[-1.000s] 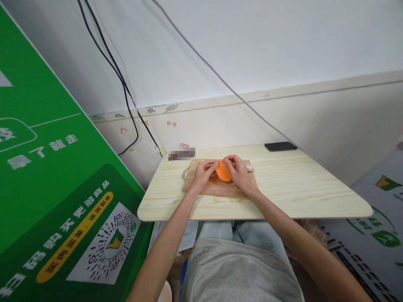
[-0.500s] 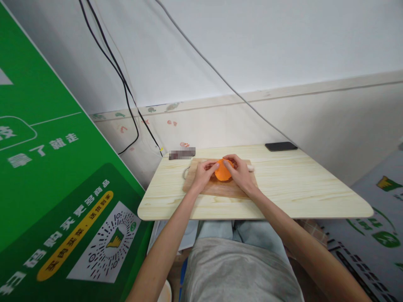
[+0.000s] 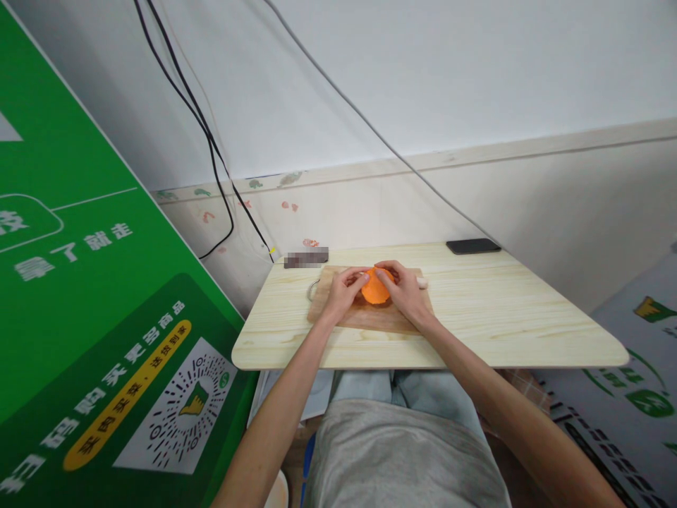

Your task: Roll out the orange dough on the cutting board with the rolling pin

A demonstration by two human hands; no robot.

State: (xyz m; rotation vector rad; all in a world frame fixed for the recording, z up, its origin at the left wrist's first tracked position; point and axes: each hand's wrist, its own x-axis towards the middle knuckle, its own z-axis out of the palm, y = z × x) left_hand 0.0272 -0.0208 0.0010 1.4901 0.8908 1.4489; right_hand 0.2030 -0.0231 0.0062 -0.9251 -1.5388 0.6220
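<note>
My left hand (image 3: 343,291) and my right hand (image 3: 406,288) hold a thin, bright orange, roundish piece (image 3: 377,288) between them, above a wooden cutting board (image 3: 364,322). The piece is flat with a slightly ragged lower edge, and I cannot tell what it is made of. Thumb and fingers of the left hand pinch its left edge. On the other side, the right thumb lies on its face while the fingers curl round behind its top. A small pale rounded end (image 3: 422,283) shows just beyond the right hand, its remainder hidden.
The board rests on a pale wood-grain table (image 3: 502,310), with a metal handle (image 3: 313,290) at its left. A black phone (image 3: 472,246) lies at the back right, and a blurred-out dark object (image 3: 306,258) at the back left. A green printed panel (image 3: 106,317) stands close on the left.
Almost nothing differs. Both hands keep their hold, and the orange piece appears tilted very slightly differently.
</note>
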